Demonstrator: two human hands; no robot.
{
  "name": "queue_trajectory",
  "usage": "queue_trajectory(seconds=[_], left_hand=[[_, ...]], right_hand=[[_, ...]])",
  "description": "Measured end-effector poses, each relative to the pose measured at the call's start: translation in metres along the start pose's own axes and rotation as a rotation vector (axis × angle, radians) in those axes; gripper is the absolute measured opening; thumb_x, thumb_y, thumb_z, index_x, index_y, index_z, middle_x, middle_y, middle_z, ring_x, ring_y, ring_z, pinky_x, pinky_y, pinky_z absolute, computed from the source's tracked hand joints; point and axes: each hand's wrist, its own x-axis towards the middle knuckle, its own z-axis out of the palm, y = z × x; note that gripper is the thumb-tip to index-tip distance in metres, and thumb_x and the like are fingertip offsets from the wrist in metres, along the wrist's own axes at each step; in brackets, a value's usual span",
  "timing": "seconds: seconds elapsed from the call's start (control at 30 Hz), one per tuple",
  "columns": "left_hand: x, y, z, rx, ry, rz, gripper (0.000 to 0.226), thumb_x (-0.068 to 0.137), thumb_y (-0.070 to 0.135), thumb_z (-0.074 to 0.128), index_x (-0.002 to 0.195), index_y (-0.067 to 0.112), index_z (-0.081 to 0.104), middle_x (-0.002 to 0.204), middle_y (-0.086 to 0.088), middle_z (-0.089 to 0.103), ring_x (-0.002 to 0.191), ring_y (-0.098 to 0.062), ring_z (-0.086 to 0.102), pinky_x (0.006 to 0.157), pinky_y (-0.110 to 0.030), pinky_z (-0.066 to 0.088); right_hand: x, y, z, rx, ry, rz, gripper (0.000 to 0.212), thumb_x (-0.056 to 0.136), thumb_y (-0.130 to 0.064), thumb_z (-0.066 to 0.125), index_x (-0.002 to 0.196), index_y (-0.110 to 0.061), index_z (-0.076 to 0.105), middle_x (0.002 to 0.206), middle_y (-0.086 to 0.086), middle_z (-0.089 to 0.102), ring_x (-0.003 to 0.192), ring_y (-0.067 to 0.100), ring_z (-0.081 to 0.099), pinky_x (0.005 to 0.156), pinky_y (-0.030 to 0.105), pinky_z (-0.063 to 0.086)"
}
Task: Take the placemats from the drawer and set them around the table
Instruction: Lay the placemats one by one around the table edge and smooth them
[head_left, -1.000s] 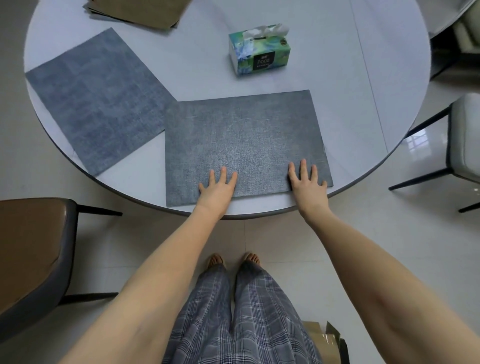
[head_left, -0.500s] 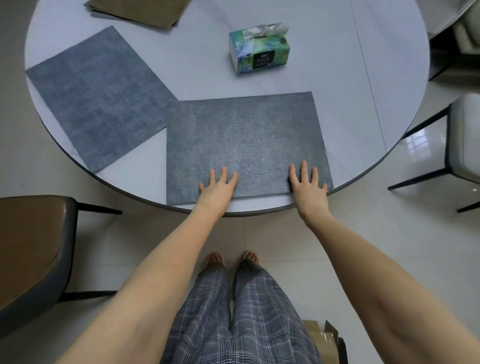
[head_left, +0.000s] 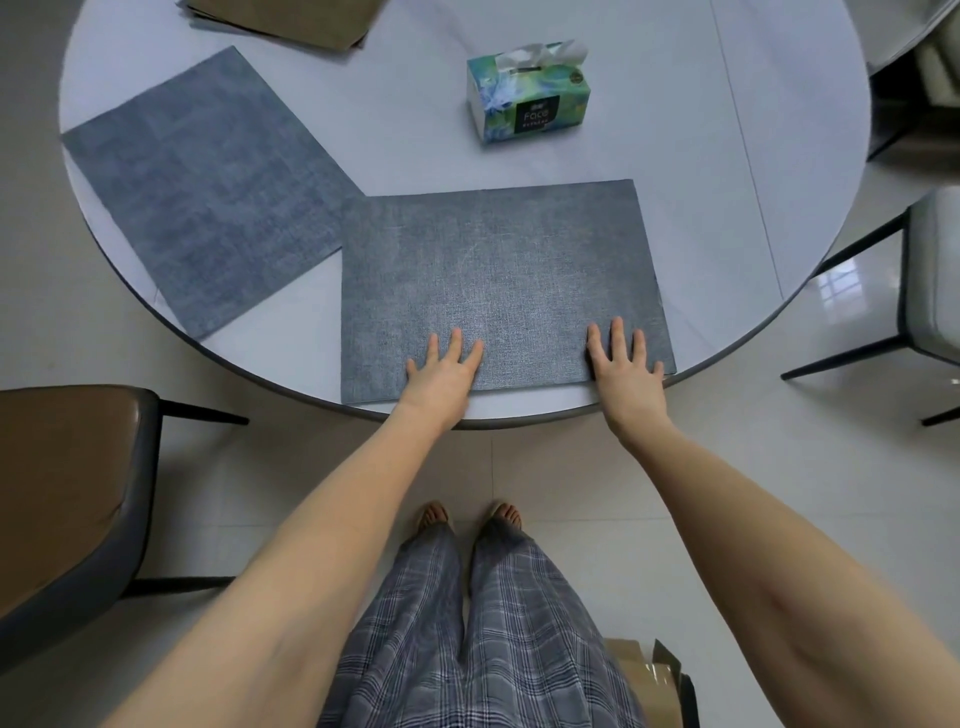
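2 hands (head_left: 444, 371) (head_left: 626, 370) flat on placemat (head_left: 498, 270)

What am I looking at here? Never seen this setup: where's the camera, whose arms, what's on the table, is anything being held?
There is no machine. A person wears one wide-angle camera on the head, looking forward and down, so you see their own bare arms, checked trousers and feet.

On the round white table lie two grey woven rectangular placemats: the near one straight in front, the other angled to its left, with corners that meet or overlap. At the far edge lies a brown mat stack, cut off by the frame. A green tissue box stands near the middle.

Nothing is gripped. The left hand and right hand lie flat, fingers straight, on the near mat's front edge, as if pressing or aligning it. Chairs stand around; a brown cardboard box sits on the floor.
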Motion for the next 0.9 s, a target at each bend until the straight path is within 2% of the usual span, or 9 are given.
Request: queue_trajectory(seconds=[0.2, 0.27, 0.37, 0.47, 0.57, 0.63, 0.73, 0.83, 0.9], left_hand=[[-0.001, 0.001, -0.005, 0.0, -0.009, 0.006, 0.073, 0.097, 0.002, 0.041, 0.155, 0.021, 0.001, 0.161, -0.009, -0.009, 0.147, -0.039, -0.005, 0.114, -0.062, 0.017], [0.001, 0.0, -0.01, 0.008, -0.034, 0.01, 0.072, 0.097, 0.014, 0.046, 0.155, 0.021, 0.004, 0.162, -0.01, -0.006, 0.147, -0.04, -0.001, 0.113, -0.061, 0.023], [0.003, 0.001, -0.022, 0.045, 0.012, 0.027, 0.058, 0.099, 0.04, 0.042, 0.15, 0.019, 0.024, 0.156, -0.013, 0.021, 0.141, -0.041, 0.024, 0.101, -0.053, 0.043], [0.008, 0.005, -0.031, 0.105, 0.143, 0.011, 0.051, 0.101, 0.038, 0.041, 0.148, 0.022, 0.028, 0.135, -0.01, 0.049, 0.116, -0.037, 0.053, 0.082, -0.044, 0.049], [0.016, 0.01, -0.024, 0.137, 0.182, -0.033, 0.055, 0.1, 0.039, 0.042, 0.149, 0.021, 0.025, 0.132, -0.009, 0.052, 0.113, -0.035, 0.056, 0.08, -0.042, 0.049], [0.022, 0.013, -0.015, 0.155, 0.177, -0.059, 0.055, 0.1, 0.041, 0.043, 0.146, 0.016, 0.027, 0.135, -0.01, 0.049, 0.119, -0.036, 0.051, 0.081, -0.042, 0.05], [0.024, 0.015, -0.013, 0.161, 0.187, -0.082, 0.053, 0.099, 0.042, 0.043, 0.141, 0.01, 0.033, 0.133, -0.013, 0.049, 0.122, -0.039, 0.049, 0.08, -0.042, 0.05], [0.022, 0.019, -0.023, 0.22, 0.203, -0.051, 0.049, 0.098, 0.045, 0.045, 0.129, 0.007, 0.045, 0.121, -0.013, 0.058, 0.11, -0.034, 0.058, 0.081, -0.04, 0.049], [0.021, 0.023, -0.035, 0.284, 0.197, -0.015, 0.046, 0.098, 0.047, 0.045, 0.12, 0.008, 0.054, 0.116, -0.013, 0.063, 0.107, -0.032, 0.062, 0.08, -0.036, 0.049]], right_hand=[[0.0, 0.0, -0.002, 0.026, 0.012, 0.01, 0.093, 0.088, 0.006, 0.053, 0.152, -0.019, -0.008, 0.16, 0.011, -0.011, 0.147, 0.038, -0.001, 0.111, 0.058, 0.027], [-0.001, -0.003, -0.004, 0.036, -0.003, 0.031, 0.09, 0.088, 0.004, 0.052, 0.152, -0.019, -0.007, 0.16, 0.011, -0.01, 0.147, 0.037, -0.002, 0.112, 0.058, 0.024], [0.003, -0.017, -0.011, 0.135, 0.071, 0.058, 0.066, 0.091, -0.004, 0.041, 0.151, -0.013, 0.014, 0.161, 0.011, 0.004, 0.148, 0.032, 0.002, 0.116, 0.058, 0.008], [0.022, -0.037, -0.014, 0.292, 0.284, -0.086, 0.053, 0.096, -0.025, 0.034, 0.147, -0.012, 0.031, 0.16, 0.01, 0.016, 0.149, 0.027, 0.009, 0.119, 0.047, 0.003], [0.042, -0.052, -0.003, 0.299, 0.21, -0.255, 0.067, 0.093, -0.048, 0.01, 0.152, -0.017, 0.017, 0.161, 0.008, 0.008, 0.149, 0.025, 0.003, 0.119, 0.038, -0.003], [0.046, -0.041, 0.013, 0.238, 0.196, -0.301, 0.069, 0.092, -0.054, 0.008, 0.152, -0.022, 0.016, 0.161, 0.006, 0.01, 0.149, 0.024, 0.007, 0.119, 0.036, -0.004], [0.041, -0.001, 0.025, 0.228, 0.232, -0.205, 0.064, 0.094, -0.053, 0.014, 0.152, -0.026, 0.017, 0.16, 0.002, 0.011, 0.149, 0.022, 0.008, 0.119, 0.036, -0.001], [0.034, 0.04, 0.03, 0.266, 0.231, -0.065, 0.064, 0.095, -0.053, 0.012, 0.153, -0.027, 0.009, 0.161, 0.0, 0.002, 0.149, 0.019, 0.001, 0.12, 0.036, -0.002], [0.032, 0.055, 0.03, 0.313, 0.221, 0.017, 0.06, 0.1, -0.048, 0.019, 0.153, -0.024, 0.006, 0.161, 0.001, -0.001, 0.149, 0.02, -0.001, 0.122, 0.038, 0.0]])
